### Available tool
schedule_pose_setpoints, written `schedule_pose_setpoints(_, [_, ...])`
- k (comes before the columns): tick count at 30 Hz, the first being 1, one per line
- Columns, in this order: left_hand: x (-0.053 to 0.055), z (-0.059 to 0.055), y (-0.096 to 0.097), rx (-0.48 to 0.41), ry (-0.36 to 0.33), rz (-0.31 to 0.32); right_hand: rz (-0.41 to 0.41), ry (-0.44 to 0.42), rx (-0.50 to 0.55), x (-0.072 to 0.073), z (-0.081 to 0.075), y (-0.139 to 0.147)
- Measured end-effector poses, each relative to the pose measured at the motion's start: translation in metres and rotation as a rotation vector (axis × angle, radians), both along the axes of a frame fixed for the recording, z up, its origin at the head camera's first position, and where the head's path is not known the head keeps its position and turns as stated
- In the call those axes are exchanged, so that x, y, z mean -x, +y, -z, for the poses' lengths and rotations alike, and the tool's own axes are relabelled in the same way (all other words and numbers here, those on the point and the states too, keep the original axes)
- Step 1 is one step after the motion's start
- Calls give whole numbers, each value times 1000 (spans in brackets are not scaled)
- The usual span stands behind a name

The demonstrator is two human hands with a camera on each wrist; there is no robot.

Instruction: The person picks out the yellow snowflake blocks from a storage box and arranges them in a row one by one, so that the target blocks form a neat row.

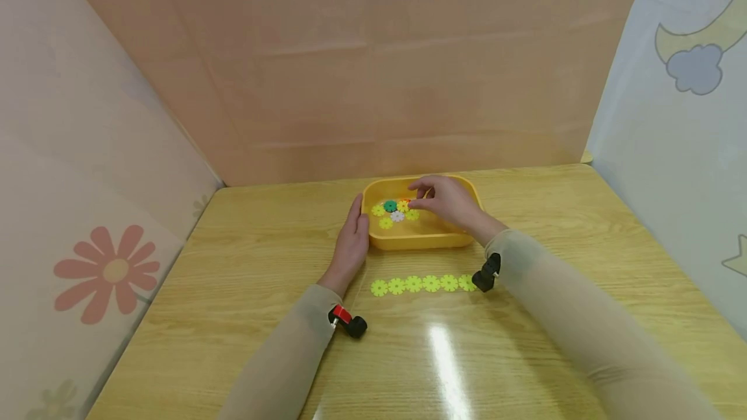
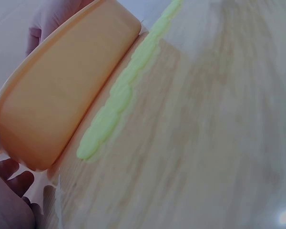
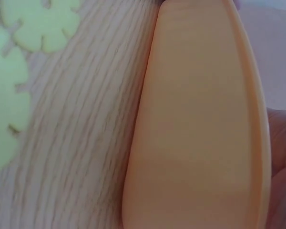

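Observation:
A yellow plastic basin (image 1: 423, 241) stands on the table, with several notched, flower-shaped plastic discs lying in its left half. Most are yellow; one green disc (image 1: 390, 206) and one white disc (image 1: 397, 216) lie among them, and a bit of red shows by my right fingertips. My left hand (image 1: 352, 238) rests along the basin's left side, its fingers against the outer wall. Inside the rim, my right hand (image 1: 446, 199) reaches down over the discs, with thumb and forefinger apart beside a yellow disc (image 1: 403, 206). The right wrist view hides those fingertips behind the basin wall (image 3: 195, 114).
In front of the basin, a row of several yellow-green discs (image 1: 414, 284) lies flat on the wooden table (image 1: 262, 258); my right wrist camera (image 1: 487, 273) overlaps its right end. A tan partition (image 1: 373, 83) closes off the back, with patterned panels at both sides.

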State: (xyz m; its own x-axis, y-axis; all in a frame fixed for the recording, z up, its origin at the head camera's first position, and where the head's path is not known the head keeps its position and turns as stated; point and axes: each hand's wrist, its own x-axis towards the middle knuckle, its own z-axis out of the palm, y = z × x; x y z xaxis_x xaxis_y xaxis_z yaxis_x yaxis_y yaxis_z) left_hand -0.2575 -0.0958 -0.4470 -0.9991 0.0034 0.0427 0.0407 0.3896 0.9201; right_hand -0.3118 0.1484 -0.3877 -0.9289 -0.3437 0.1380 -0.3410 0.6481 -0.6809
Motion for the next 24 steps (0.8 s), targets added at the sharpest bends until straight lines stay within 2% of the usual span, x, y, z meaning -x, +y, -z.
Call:
schedule_pose_setpoints(11, [-1,0,-1,-4,4,4,9,-63,15,11,6,-7])
schedule_pose_setpoints(24, [-1,0,-3,-8,1,7,-6,-85,-21,23,13,-10])
